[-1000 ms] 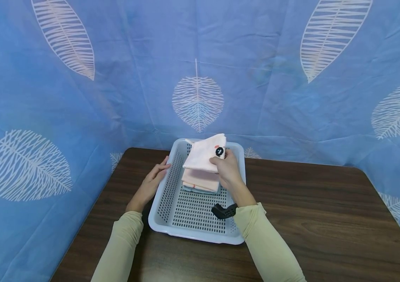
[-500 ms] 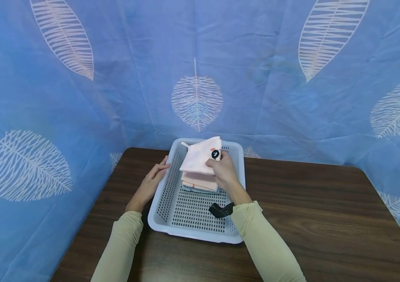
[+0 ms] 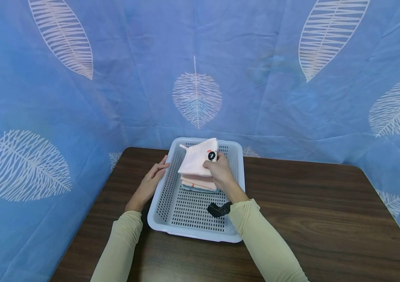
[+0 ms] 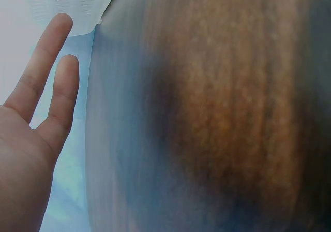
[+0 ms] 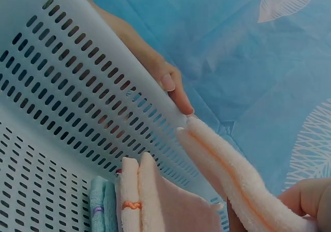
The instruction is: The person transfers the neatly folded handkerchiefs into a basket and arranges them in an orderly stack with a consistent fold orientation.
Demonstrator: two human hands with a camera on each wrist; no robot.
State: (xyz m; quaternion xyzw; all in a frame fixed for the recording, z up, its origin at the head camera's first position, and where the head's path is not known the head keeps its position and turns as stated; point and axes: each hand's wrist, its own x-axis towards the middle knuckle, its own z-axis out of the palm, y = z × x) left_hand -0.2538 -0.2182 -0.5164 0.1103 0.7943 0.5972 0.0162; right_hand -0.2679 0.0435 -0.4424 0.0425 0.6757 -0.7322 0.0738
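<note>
My right hand [image 3: 219, 169] pinches a folded pale pink towel [image 3: 196, 158] by its right edge, thumb on top. A black round patch and an orange mark show near that corner. Under it lies a stack of folded towels [image 3: 198, 182], peach above blue-green, inside a light blue perforated basket [image 3: 194, 235]. In the right wrist view the held towel [image 5: 248, 185] is tilted and apart from the peach towel [image 5: 176, 206] and the blue-green towel [image 5: 101, 206]. My left hand [image 3: 150, 182] rests against the basket's left rim with its fingers extended.
The basket stands on a dark brown wooden table [image 3: 309, 196], near its back edge. Behind and to the left hangs a blue cloth [image 3: 143, 78] with white leaf prints. A black strap device [image 3: 219, 209] sits at the right wrist, over the basket.
My right hand has moved slightly left and down with the pale pink towel, bringing it closer over the stack. My left hand stays at the basket's rim.
</note>
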